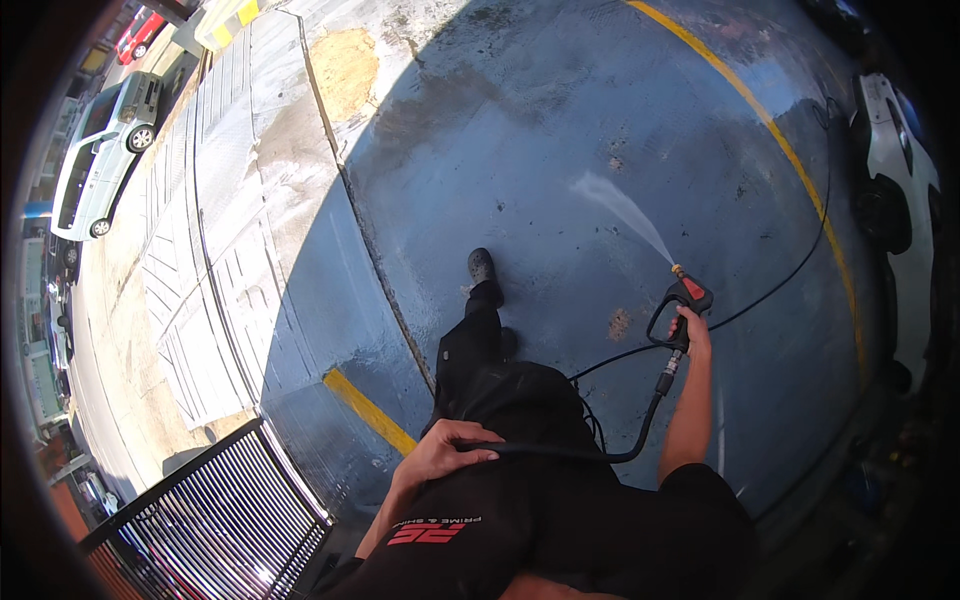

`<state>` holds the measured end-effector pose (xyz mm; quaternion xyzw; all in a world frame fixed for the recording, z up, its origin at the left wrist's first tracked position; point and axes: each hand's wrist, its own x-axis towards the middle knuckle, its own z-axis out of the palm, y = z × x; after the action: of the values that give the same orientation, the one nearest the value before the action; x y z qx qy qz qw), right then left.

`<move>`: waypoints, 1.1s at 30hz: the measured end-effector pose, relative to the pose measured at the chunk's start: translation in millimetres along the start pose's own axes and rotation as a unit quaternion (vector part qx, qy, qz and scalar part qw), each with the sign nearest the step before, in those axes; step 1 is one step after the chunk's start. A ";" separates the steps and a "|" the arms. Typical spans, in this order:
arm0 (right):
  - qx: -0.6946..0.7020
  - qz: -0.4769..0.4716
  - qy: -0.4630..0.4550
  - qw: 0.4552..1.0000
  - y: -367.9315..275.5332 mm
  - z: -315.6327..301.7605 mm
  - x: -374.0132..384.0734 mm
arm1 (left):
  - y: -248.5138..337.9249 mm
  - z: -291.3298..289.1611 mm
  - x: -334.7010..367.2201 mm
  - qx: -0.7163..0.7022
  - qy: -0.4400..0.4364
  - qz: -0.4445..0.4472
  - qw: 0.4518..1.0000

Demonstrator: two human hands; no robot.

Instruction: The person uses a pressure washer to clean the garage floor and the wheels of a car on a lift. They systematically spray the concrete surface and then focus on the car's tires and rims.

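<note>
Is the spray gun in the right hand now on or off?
On: a white jet shoots from the nozzle of the spray gun.

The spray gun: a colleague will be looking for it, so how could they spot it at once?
Over the blue floor, find the outstretched right hand. It grips the black spray gun with a red patch. Unlike the plain black hose, it ends in a brass-coloured nozzle shooting white spray.

Looks like a car-wash bay, open to outdoors: spray gun (692, 290) on black hose (642, 432) jetting water (632, 213) right of centre, wet-looking blue floor (540, 130) with yellow line (762, 112) upper right, white car (912, 300) at right edge, pale van (100, 165) by sunlit paving (225, 330) upper left.
</note>
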<state>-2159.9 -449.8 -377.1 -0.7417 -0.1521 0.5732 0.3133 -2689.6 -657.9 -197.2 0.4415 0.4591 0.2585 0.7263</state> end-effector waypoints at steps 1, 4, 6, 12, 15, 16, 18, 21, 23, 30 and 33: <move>0.078 -0.020 0.024 0.996 -8.5 -1.5 14.5 | 7.9 -8.0 15.1 0.012 -0.007 0.013 1.000; -0.028 0.016 -0.019 0.999 -46.1 13.2 48.7 | 35.9 -36.1 68.1 0.048 -0.032 0.048 0.997; -0.101 0.042 -0.043 0.993 -75.8 35.4 63.1 | 57.3 -54.9 105.7 0.063 -0.052 0.067 0.994; 0.032 -0.023 -0.013 0.999 -172.0 101.5 118.2 | 138.0 -125.4 197.8 0.019 -0.091 0.053 0.994; -0.160 0.078 -0.091 0.980 -228.6 132.0 140.7 | 176.0 -153.3 239.6 0.037 -0.107 0.052 0.992; -0.180 0.080 -0.103 0.975 -248.2 145.1 136.0 | 185.9 -160.5 252.2 0.034 -0.109 0.054 0.992; -0.072 0.052 -0.067 0.994 -267.4 157.8 154.2 | 206.1 -173.1 277.5 0.026 -0.115 0.056 0.991; -0.042 0.030 -0.058 0.997 -290.8 156.6 173.9 | 232.9 -195.3 311.4 0.042 -0.147 0.018 0.988; -0.098 0.047 -0.078 0.991 -311.6 148.6 190.8 | 244.6 -197.9 345.1 0.053 -0.152 0.042 0.986; -0.057 0.048 0.063 0.995 -382.4 55.5 251.4 | 292.9 -196.0 454.8 0.039 -0.189 0.018 0.981; -0.036 0.013 0.043 0.998 -413.3 26.6 293.0 | 313.5 -179.7 507.5 0.074 -0.202 0.032 0.976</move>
<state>-2043.0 42.4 -338.0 -0.7784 -0.1491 0.5390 0.2852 -2615.4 -39.6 -178.2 0.5516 0.3060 0.1526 0.7608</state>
